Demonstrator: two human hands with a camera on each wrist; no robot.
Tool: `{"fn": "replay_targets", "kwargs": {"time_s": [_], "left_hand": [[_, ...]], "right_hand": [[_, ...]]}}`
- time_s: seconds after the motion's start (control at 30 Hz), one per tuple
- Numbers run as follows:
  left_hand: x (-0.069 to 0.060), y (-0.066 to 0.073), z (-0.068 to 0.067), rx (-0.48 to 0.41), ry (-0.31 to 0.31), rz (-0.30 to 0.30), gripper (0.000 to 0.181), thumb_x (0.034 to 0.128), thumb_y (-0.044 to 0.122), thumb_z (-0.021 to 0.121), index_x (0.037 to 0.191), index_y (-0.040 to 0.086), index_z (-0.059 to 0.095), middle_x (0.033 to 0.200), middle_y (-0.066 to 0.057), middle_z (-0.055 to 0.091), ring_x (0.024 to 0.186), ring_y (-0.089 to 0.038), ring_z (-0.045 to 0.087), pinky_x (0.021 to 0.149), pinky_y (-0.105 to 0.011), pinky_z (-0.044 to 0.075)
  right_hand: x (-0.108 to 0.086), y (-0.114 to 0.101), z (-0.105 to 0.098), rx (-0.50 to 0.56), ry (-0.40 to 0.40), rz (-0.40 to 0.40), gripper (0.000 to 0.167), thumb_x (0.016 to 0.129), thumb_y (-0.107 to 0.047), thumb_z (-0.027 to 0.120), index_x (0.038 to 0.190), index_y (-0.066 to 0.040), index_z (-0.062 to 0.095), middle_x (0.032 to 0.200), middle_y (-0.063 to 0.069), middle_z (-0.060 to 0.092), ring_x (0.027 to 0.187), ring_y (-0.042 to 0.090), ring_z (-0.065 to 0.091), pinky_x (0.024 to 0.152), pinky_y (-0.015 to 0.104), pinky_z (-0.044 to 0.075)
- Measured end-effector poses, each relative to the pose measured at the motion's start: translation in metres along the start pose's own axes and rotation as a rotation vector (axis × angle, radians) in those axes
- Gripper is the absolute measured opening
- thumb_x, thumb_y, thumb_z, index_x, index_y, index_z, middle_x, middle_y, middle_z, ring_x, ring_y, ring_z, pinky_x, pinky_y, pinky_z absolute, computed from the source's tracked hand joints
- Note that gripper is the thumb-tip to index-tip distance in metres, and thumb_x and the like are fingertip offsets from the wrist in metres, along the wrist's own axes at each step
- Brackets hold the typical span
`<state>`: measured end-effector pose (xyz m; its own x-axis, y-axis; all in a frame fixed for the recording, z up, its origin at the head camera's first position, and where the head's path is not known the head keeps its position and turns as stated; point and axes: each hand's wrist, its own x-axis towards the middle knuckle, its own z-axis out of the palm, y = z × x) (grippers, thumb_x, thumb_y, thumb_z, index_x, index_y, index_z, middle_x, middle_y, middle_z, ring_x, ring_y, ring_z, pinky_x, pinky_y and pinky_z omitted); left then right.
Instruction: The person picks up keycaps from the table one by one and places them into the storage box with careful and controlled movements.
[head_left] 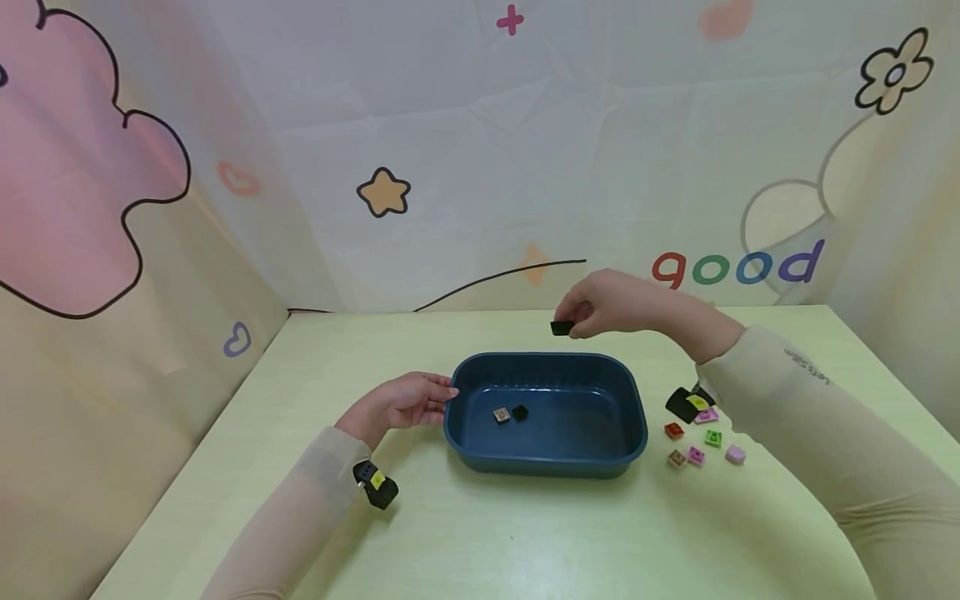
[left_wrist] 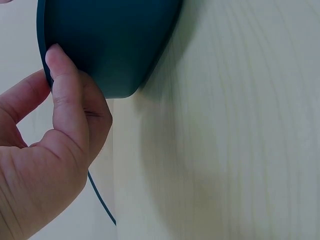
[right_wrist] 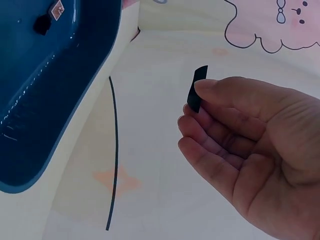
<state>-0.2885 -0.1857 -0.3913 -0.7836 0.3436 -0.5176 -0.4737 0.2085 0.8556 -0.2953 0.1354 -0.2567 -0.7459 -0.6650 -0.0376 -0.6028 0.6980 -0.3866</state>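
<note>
A dark blue rectangular plastic basin stands on the table. My left hand pinches its left rim between thumb and fingers, as the left wrist view shows close up. Above the basin's far edge, my right hand holds a small flat black piece between thumb and fingertips, clear of the basin. On the basin floor, left of its middle, lie a small pale square piece with a reddish-brown pattern and a small black piece, side by side.
Several small coloured pieces lie right of the basin, among them a red one, a green one, a tan one and a lilac one. The right forearm passes over that side. A printed curtain hangs behind the table.
</note>
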Motion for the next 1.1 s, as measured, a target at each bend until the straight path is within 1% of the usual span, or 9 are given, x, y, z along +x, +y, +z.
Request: {"fn": "replay_targets", "kwargs": {"time_s": [0.1, 0.27, 0.33, 0.5, 0.7, 0.77, 0.9, 1.03, 1.1], "left_hand": [[-0.001, 0.0, -0.001, -0.002, -0.005, 0.003, 0.019, 0.1067, 0.007, 0.048, 0.124, 0.001, 0.053, 0.079, 0.003, 0.066, 0.067, -0.006, 0.063, 0.063, -0.015, 0.059], [-0.001, 0.0, -0.001, -0.012, -0.017, 0.004, 0.012, 0.1066, 0.007, 0.048, 0.116, 0.005, 0.055, 0.079, 0.003, 0.066, 0.067, -0.006, 0.063, 0.063, -0.016, 0.059], [-0.001, 0.0, -0.001, -0.015, -0.015, 0.002, 0.012, 0.1067, 0.007, 0.048, 0.116, 0.005, 0.055, 0.079, 0.003, 0.066, 0.067, -0.006, 0.063, 0.063, -0.016, 0.059], [-0.002, 0.001, -0.001, -0.016, -0.009, -0.001, 0.015, 0.1068, 0.007, 0.048, 0.12, 0.004, 0.055, 0.079, 0.003, 0.066, 0.067, -0.006, 0.063, 0.063, -0.015, 0.059], [-0.001, 0.0, -0.001, -0.013, -0.02, 0.002, 0.012, 0.1067, 0.007, 0.048, 0.116, 0.005, 0.055, 0.079, 0.003, 0.066, 0.066, -0.006, 0.063, 0.063, -0.015, 0.058], [0.0, -0.001, -0.002, -0.012, -0.021, 0.002, 0.011, 0.1067, 0.007, 0.048, 0.115, 0.006, 0.055, 0.079, 0.003, 0.066, 0.066, -0.006, 0.063, 0.063, -0.015, 0.058], [0.003, -0.001, -0.002, -0.009, -0.019, 0.001, 0.009, 0.1069, 0.008, 0.048, 0.113, 0.007, 0.055, 0.078, 0.003, 0.066, 0.066, -0.006, 0.063, 0.063, -0.015, 0.058], [0.002, 0.0, -0.002, -0.008, -0.012, -0.002, 0.009, 0.107, 0.008, 0.048, 0.114, 0.007, 0.055, 0.078, 0.003, 0.065, 0.066, -0.006, 0.062, 0.063, -0.015, 0.058], [0.002, -0.001, -0.002, -0.011, -0.007, -0.004, 0.01, 0.107, 0.008, 0.048, 0.115, 0.006, 0.055, 0.078, 0.003, 0.065, 0.066, -0.006, 0.062, 0.063, -0.015, 0.058]], "right_hand": [[0.006, 0.0, 0.005, 0.011, -0.012, -0.006, 0.024, 0.092, -0.009, 0.071, 0.115, -0.001, 0.074, 0.102, 0.01, 0.077, 0.088, 0.016, 0.069, 0.085, 0.039, 0.06], [0.012, 0.0, 0.011, 0.018, -0.02, -0.026, 0.023, 0.092, -0.008, 0.072, 0.114, -0.001, 0.075, 0.101, 0.011, 0.078, 0.087, 0.016, 0.069, 0.086, 0.038, 0.061], [0.014, -0.002, 0.013, 0.022, -0.028, -0.033, 0.024, 0.092, -0.008, 0.072, 0.114, 0.0, 0.075, 0.101, 0.011, 0.078, 0.087, 0.015, 0.069, 0.086, 0.038, 0.061], [0.021, -0.002, 0.021, 0.033, -0.045, -0.029, 0.024, 0.092, -0.007, 0.071, 0.115, 0.001, 0.074, 0.103, 0.012, 0.077, 0.089, 0.017, 0.07, 0.088, 0.038, 0.062], [0.032, 0.003, 0.036, 0.033, -0.057, -0.034, 0.023, 0.092, -0.005, 0.07, 0.114, 0.001, 0.074, 0.105, 0.013, 0.077, 0.09, 0.018, 0.069, 0.087, 0.036, 0.062], [0.035, 0.004, 0.041, 0.028, -0.063, -0.052, 0.023, 0.093, -0.004, 0.07, 0.115, 0.001, 0.074, 0.105, 0.013, 0.077, 0.09, 0.018, 0.069, 0.087, 0.036, 0.062], [0.04, 0.003, 0.048, 0.029, -0.08, -0.072, 0.024, 0.093, -0.004, 0.07, 0.116, 0.002, 0.073, 0.109, 0.016, 0.076, 0.093, 0.021, 0.07, 0.089, 0.036, 0.062], [0.047, 0.001, 0.056, 0.028, -0.095, -0.065, 0.026, 0.094, -0.004, 0.069, 0.118, 0.002, 0.072, 0.113, 0.016, 0.076, 0.097, 0.023, 0.07, 0.091, 0.036, 0.061], [0.05, 0.001, 0.059, 0.025, -0.098, -0.074, 0.026, 0.094, -0.004, 0.069, 0.119, 0.002, 0.072, 0.114, 0.016, 0.075, 0.099, 0.024, 0.07, 0.091, 0.036, 0.061]]}}
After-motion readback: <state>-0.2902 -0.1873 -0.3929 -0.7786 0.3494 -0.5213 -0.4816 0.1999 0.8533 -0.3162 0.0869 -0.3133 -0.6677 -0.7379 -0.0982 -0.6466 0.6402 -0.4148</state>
